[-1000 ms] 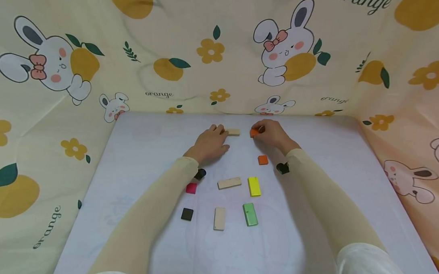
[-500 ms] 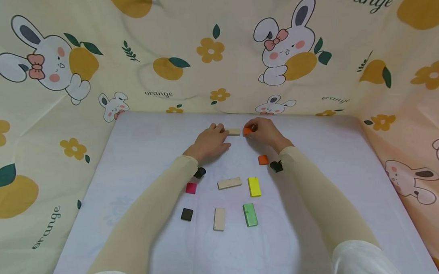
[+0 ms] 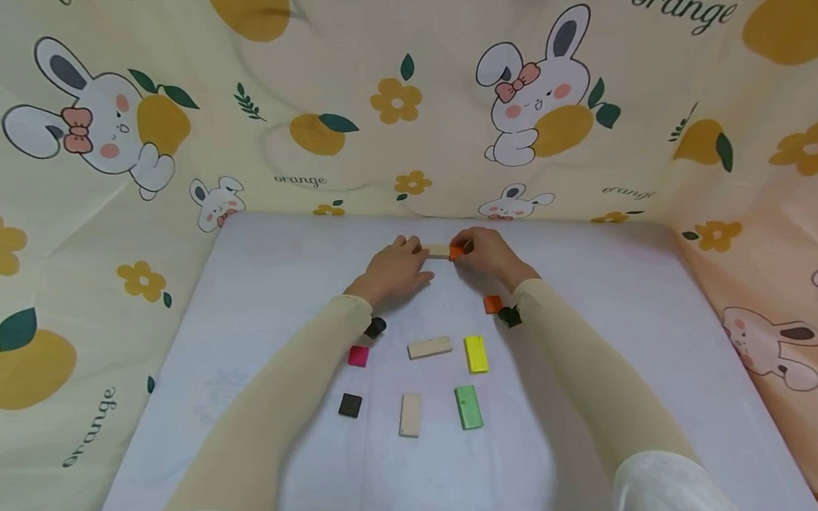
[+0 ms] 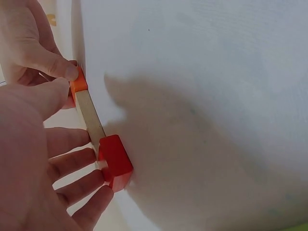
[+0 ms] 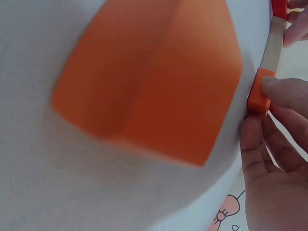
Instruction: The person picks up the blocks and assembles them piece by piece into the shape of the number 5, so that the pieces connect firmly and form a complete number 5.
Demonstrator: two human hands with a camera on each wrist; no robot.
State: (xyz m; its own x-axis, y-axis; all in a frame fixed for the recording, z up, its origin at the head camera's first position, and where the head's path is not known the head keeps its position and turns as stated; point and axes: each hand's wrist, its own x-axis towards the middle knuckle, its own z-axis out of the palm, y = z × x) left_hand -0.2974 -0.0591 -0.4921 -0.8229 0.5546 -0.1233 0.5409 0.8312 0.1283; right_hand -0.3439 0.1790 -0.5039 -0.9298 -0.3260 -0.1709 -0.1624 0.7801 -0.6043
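Observation:
At the far side of the table, my right hand (image 3: 489,254) pinches an orange block (image 5: 258,98) between thumb and fingers. The block sits against one end of a plain wooden block (image 4: 90,113). A red block (image 4: 115,159) stands at the other end of that wooden block, hidden from the head view by my left hand (image 3: 394,268). The left fingers are stretched out, their tips along the red and wooden blocks. A second orange block (image 3: 493,304) lies nearer me, by the right wrist, and looms large in the right wrist view.
Closer to me lie two wooden blocks (image 3: 429,348), a yellow block (image 3: 476,355), a green block (image 3: 468,407), a pink-red block (image 3: 358,356) and a black block (image 3: 349,406). A patterned cloth (image 3: 349,77) rises behind the white table (image 3: 280,252).
My right hand has slid the orange block leftward until it meets the wooden block's end. My left hand has stayed in place at the blocks.

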